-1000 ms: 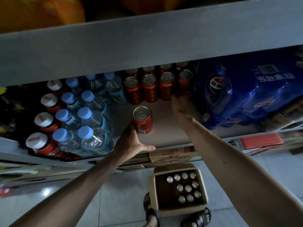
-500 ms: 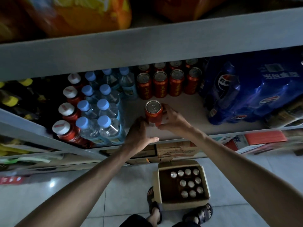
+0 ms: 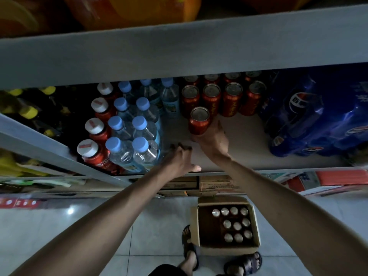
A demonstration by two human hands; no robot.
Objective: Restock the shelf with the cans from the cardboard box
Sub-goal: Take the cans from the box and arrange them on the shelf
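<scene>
A red can [image 3: 199, 121] stands on the grey shelf [image 3: 247, 140], just in front of a row of the same red cans [image 3: 222, 99]. My right hand [image 3: 212, 139] is wrapped around its lower part. My left hand [image 3: 180, 158] hovers empty over the shelf's front edge, left of the can, fingers loosely curled and apart. On the floor below sits the open cardboard box [image 3: 255, 224] with several cans [image 3: 235, 225] inside, silver tops up.
Clear water bottles with blue caps [image 3: 131, 136] and red bottles with white caps [image 3: 93, 140] fill the shelf's left side. A blue shrink-wrapped cola pack [image 3: 310, 116] takes the right. My sandalled feet [image 3: 242, 263] flank the box on the tiled floor.
The can passed from my left hand to my right and slid back toward the row. My left hand let go and drew back to the shelf's front edge.
</scene>
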